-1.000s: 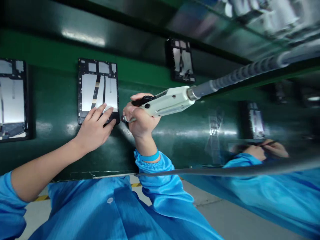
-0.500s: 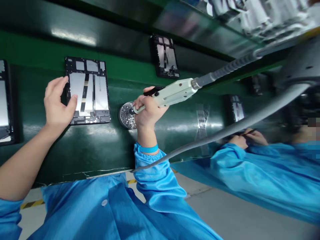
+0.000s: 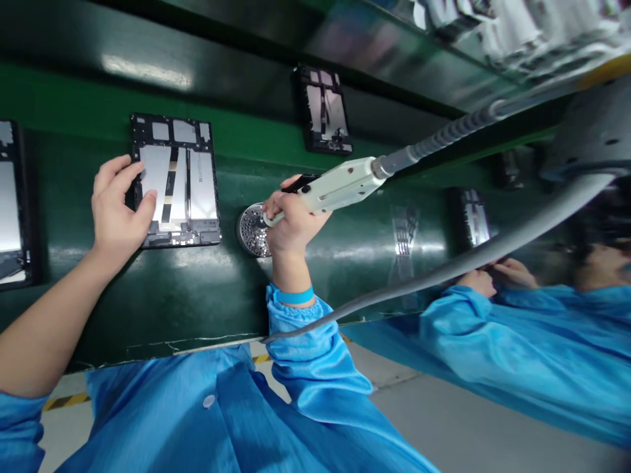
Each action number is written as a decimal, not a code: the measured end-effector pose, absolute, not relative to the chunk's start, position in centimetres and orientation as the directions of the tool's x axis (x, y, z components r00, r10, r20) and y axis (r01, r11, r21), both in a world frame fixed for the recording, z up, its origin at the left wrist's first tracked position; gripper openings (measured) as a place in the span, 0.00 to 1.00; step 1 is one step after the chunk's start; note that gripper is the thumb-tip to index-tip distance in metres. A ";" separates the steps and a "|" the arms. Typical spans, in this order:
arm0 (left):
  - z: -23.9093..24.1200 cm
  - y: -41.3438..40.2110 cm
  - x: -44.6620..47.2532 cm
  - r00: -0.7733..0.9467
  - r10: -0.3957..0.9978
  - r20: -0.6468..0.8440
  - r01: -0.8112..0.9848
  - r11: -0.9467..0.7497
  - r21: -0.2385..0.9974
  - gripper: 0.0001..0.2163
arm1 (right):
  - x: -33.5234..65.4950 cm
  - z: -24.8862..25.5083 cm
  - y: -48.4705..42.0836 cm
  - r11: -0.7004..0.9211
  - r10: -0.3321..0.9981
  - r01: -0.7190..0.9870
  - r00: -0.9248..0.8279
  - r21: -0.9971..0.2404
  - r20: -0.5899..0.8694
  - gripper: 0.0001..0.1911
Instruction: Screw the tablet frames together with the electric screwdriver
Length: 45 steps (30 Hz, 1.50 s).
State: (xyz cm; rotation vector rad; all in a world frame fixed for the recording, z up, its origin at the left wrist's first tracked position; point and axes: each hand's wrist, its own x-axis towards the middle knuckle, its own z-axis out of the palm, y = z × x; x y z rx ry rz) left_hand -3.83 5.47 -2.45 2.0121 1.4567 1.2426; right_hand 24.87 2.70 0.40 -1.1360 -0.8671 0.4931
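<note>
In my right hand (image 3: 292,217) I grip a pale electric screwdriver (image 3: 345,186), tilted, with its tip end at a round metal dish (image 3: 252,230) full of small holes. My fingers and the tool cover part of that dish. To the left an opened tablet (image 3: 200,184) lies flat, its silver inside and dark flat cables showing. My left hand (image 3: 118,213) rests at the tablet's left edge, thumb and fingers apart, fingertips over the rim.
More opened tablets lie at the far left (image 3: 8,203), the back (image 3: 326,108) and the right (image 3: 470,213). A grey hose (image 3: 414,282) crosses in front of my right sleeve. A co-worker's hands (image 3: 493,279) are at the right. Taped strips (image 3: 404,236) lie on the green bench (image 3: 207,302).
My left fingers have shifted a little farther over the tablet's edge. My right hand stays at the dish with the electric screwdriver. The view has moved slightly.
</note>
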 end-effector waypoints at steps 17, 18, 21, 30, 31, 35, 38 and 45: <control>-3.3 5.1 -2.5 0.082 0.924 0.373 0.616 -0.341 0.710 0.18 | 16.6 3.8 0.3 0.357 0.881 -0.064 0.354 -0.932 0.313 0.06; -3.3 5.0 -2.4 0.084 0.922 0.378 0.621 -0.345 0.704 0.18 | 16.6 3.8 0.2 0.340 0.885 -0.047 0.354 -0.939 0.302 0.06; -3.3 4.9 -2.2 0.084 0.920 0.383 0.635 -0.346 0.691 0.18 | 16.6 3.9 0.0 0.308 0.890 -0.020 0.360 -0.951 0.281 0.07; -3.0 4.8 -2.0 0.078 0.924 0.374 0.646 -0.333 0.687 0.17 | 16.4 3.0 -0.8 0.277 0.913 -0.022 0.316 -0.961 0.256 0.09; -2.7 4.8 -2.0 0.074 0.917 0.392 0.647 -0.343 0.681 0.15 | 16.4 2.9 -0.8 0.278 0.915 -0.042 0.317 -0.960 0.251 0.09; -1.2 3.8 -1.7 0.222 0.840 0.495 0.598 -0.518 0.612 0.07 | 15.9 2.8 -0.4 0.278 0.923 -0.134 0.311 -0.951 0.226 0.09; -0.1 2.5 -1.2 0.464 0.726 0.508 0.461 -0.687 0.562 0.08 | 15.7 2.9 0.2 0.254 0.938 -0.162 0.283 -0.954 0.201 0.10; 0.4 1.3 0.2 0.667 0.616 0.420 0.540 -0.788 0.296 0.12 | 19.0 3.9 1.5 0.352 0.885 -0.204 0.392 -0.914 0.253 0.10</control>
